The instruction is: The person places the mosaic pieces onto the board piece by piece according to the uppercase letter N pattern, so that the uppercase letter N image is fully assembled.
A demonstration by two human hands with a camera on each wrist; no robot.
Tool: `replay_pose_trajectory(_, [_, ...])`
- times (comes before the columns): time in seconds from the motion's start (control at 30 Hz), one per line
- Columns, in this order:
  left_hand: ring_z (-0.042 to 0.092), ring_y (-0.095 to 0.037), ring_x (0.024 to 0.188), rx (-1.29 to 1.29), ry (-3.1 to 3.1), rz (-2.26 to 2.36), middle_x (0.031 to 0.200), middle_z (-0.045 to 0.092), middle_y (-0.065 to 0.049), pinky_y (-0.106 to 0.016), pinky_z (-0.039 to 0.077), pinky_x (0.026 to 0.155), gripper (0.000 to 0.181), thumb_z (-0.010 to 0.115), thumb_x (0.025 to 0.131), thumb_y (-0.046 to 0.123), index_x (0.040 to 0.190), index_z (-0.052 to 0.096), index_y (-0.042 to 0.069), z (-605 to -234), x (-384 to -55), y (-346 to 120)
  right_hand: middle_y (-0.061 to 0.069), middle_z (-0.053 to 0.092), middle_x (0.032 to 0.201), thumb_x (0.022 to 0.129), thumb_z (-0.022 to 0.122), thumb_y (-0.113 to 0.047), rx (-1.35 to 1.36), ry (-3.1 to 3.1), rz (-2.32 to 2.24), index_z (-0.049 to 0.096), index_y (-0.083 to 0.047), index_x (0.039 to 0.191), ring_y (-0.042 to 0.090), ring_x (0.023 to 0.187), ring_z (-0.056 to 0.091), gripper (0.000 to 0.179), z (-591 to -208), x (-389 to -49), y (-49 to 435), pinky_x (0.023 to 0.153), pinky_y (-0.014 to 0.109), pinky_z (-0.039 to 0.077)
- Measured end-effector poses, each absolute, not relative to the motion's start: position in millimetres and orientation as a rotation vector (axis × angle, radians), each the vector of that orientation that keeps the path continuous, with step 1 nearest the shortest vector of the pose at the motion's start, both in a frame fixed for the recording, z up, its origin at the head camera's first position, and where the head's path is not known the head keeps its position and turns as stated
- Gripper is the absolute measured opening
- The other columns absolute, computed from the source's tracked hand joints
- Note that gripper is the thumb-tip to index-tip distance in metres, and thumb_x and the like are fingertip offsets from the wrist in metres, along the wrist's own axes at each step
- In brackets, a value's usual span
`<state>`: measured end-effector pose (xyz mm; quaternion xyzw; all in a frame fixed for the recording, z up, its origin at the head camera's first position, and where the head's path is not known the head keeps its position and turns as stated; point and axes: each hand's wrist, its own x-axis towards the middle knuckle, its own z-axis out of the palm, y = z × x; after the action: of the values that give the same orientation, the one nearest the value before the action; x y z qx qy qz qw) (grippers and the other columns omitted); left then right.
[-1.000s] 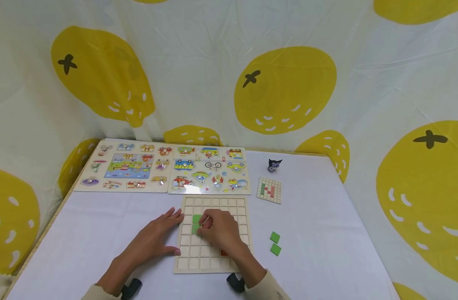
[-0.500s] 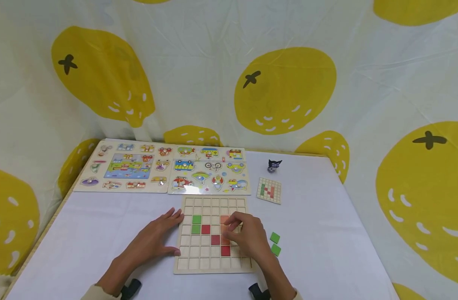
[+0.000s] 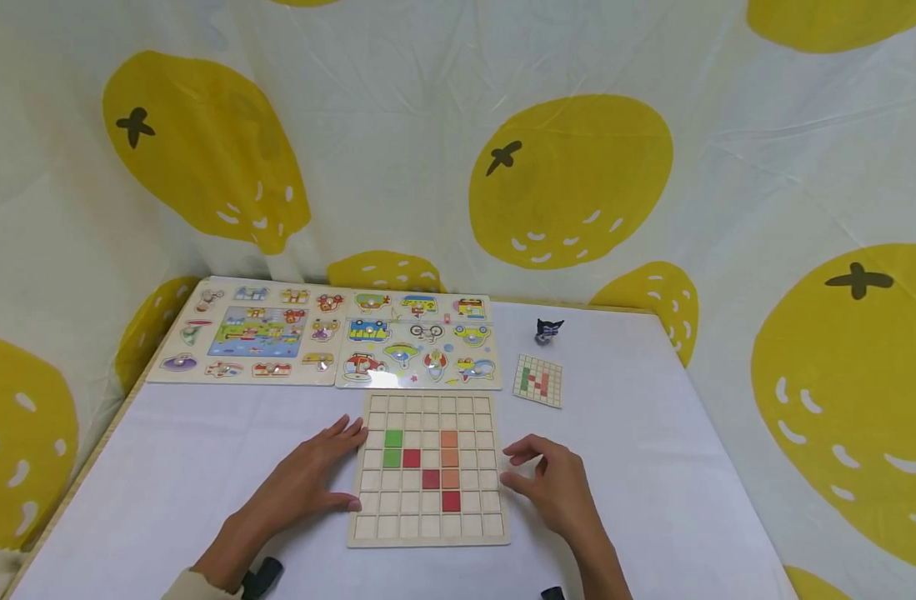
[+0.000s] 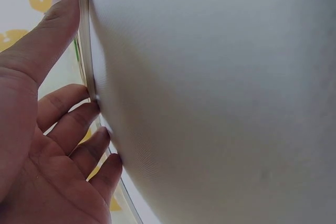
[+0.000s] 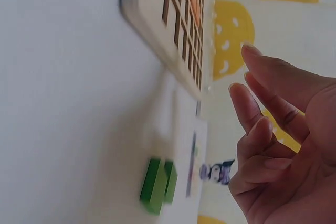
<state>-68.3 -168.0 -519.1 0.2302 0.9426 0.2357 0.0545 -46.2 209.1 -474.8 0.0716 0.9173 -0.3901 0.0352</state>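
Observation:
A wooden grid board (image 3: 375,525) lies on the table with two green tiles (image 3: 392,448), three red tiles (image 3: 431,479) and three orange tiles (image 3: 449,457) in its cells. My left hand (image 3: 307,479) rests along the board's left edge, its thumb and fingertips touching the rim. My right hand (image 3: 563,492) hovers just right of the board with thumb and fingers apart and nothing between them. Two loose green tiles (image 5: 154,186) lie on the table below that hand in the right wrist view; in the head view the hand hides them.
Behind the board stand two picture puzzle boards (image 3: 247,377) (image 3: 420,381) side by side. A small pattern card (image 3: 538,381) lies at the back right, and a dark toy figurine (image 3: 548,331) stands behind it. White cloth (image 3: 653,475) covers the table; a fruit-print curtain (image 3: 397,167) hangs around.
From above the green tiles on the board, my right hand has moved right across the grid and past its right edge, beside the loose green tiles. My left hand has not moved.

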Motion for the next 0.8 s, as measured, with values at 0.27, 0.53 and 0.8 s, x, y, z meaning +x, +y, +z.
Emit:
replay_pose_trajectory(0.27, [0.041, -0.038, 0.157, 0.702, 2.869, 0.718, 0.165, 0.050, -0.009, -0.062, 0.046, 0.116, 0.104, 0.098, 0.068, 0.047, 0.155, 0.055, 0.009, -519.0, -67.7, -167.4, 0.002, 0.079, 0.102, 0.076, 0.094, -0.009, 0.330, 2.831, -1.161, 0.080, -0.018, 0.106, 0.013, 0.065, 0.049, 0.035, -474.8, -38.5, 240.0, 0.057, 0.023, 0.040])
replay_pose_trajectory(0.53, [0.042, -0.039, 0.156, 0.702, 2.879, 0.719, 0.164, 0.051, -0.010, -0.061, 0.047, 0.116, 0.104, 0.098, 0.067, 0.047, 0.154, 0.056, 0.009, -518.9, -67.5, -166.8, 0.003, 0.077, 0.108, 0.077, 0.093, -0.015, 0.415, 2.860, -0.936, 0.078, -0.018, 0.113, 0.017, 0.079, 0.054, 0.040, -479.7, -39.6, 258.5, 0.064, 0.028, 0.039])
replay_pose_trajectory(0.8, [0.040, -0.038, 0.157, 0.678, 2.856, 0.736, 0.165, 0.050, -0.009, -0.062, 0.046, 0.117, 0.105, 0.099, 0.066, 0.045, 0.155, 0.055, 0.010, -519.3, -67.7, -165.8, 0.000, 0.073, 0.099, 0.080, 0.091, -0.019, 0.455, 2.864, -0.771, 0.078, -0.017, 0.101, 0.022, 0.091, 0.063, 0.025, -488.0, -43.6, 260.1, 0.063, 0.030, 0.041])
